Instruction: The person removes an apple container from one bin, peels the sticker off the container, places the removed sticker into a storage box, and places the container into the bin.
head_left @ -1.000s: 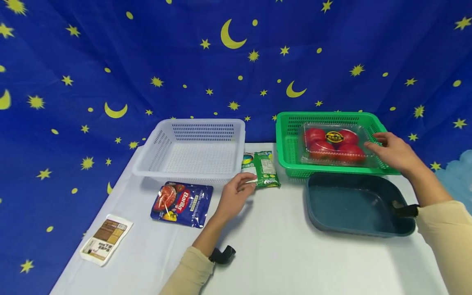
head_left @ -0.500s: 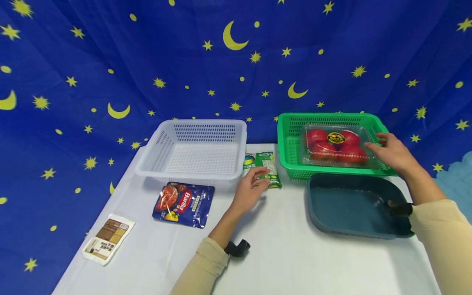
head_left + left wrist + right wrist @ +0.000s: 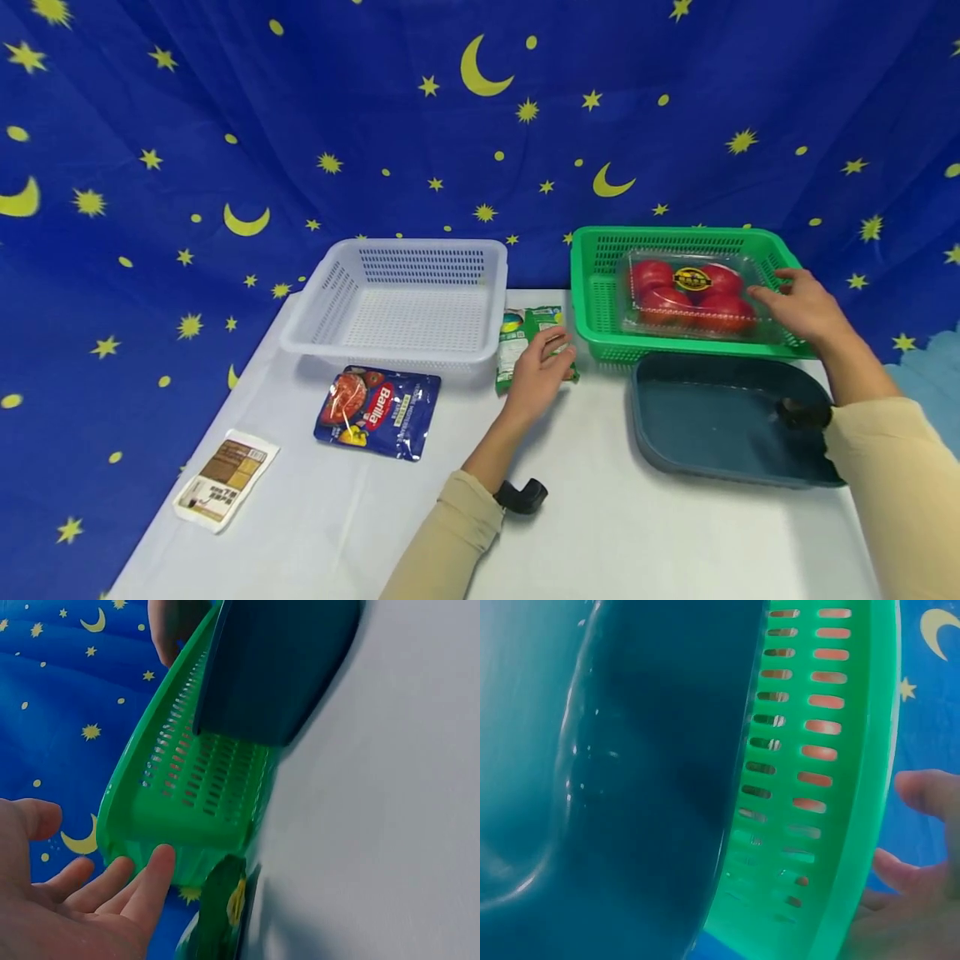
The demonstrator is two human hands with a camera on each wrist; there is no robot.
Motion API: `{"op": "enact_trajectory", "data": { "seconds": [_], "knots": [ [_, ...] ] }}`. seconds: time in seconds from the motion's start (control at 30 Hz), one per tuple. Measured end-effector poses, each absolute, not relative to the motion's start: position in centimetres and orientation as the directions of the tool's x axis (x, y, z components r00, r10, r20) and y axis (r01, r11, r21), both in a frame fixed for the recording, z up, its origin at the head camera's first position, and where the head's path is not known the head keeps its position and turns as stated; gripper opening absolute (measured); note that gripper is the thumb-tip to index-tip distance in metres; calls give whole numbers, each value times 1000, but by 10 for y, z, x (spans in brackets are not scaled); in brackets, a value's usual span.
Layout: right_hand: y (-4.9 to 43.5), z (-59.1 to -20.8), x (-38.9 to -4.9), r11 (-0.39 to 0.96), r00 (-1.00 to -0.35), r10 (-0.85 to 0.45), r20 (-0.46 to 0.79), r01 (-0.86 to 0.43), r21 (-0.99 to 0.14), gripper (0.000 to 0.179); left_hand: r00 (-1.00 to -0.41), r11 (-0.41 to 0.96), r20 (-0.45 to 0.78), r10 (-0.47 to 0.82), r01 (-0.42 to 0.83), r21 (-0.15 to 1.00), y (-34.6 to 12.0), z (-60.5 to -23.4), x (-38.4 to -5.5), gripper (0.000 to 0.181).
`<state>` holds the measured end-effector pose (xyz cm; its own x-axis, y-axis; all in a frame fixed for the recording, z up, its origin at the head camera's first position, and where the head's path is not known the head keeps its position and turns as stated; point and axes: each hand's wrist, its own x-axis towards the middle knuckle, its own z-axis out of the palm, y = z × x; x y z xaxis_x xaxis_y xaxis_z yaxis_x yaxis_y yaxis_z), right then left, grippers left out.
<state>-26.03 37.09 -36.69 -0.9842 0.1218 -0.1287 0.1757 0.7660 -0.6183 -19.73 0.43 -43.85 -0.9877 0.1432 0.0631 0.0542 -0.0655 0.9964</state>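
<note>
My left hand (image 3: 538,375) hovers over a green snack packet (image 3: 513,348), its fingers loosely extended and gripping nothing. In the left wrist view those fingers (image 3: 154,889) spread beside the end of a green basket (image 3: 180,825). At the right end of that basket is my right hand (image 3: 808,310), fingers relaxed. It is close to a clear plastic box of tomatoes (image 3: 690,292) lying in the basket; whether it touches the box or the rim is hard to tell. The right wrist view catches its fingers (image 3: 922,795) beyond the basket's rim (image 3: 881,750), pinching nothing.
A white basket (image 3: 390,350) stands at the back left. In front of it lies a blue Barilla pouch (image 3: 378,412), with a brown-and-white packet (image 3: 227,482) further left. A dark teal tub (image 3: 727,425) sits before the green basket. A starry curtain (image 3: 375,108) hangs behind the table.
My left hand has moved rightward, from beside the white basket's corner to over the green packet. My right hand has stayed at the green basket's end. The view has shifted slightly.
</note>
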Motion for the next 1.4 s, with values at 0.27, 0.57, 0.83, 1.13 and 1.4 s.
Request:
{"op": "enact_trajectory", "data": {
  "seconds": [0.27,0.57,0.83,1.13,1.4],
  "knots": [
    [381,-367,-261,806,-984,128,-124,176,-566,95,-988,6,24,150,25,1000,32,-435,-201,58],
    [385,-377,-257,858,-989,77,-127,131,-496,90,-995,82,90,40,93,992,48,-439,-208,55],
    [383,-374,-256,857,-981,116,-157,179,-483,91,-986,65,148,-74,143,988,57,-451,-209,48],
    [379,-373,-252,860,-974,178,-142,224,-459,102,-985,64,127,-116,120,991,55,-451,-208,45],
    [384,-370,-254,769,-968,141,-207,239,-593,98,-991,85,101,-84,94,992,54,-448,-207,46]
  ]
}}
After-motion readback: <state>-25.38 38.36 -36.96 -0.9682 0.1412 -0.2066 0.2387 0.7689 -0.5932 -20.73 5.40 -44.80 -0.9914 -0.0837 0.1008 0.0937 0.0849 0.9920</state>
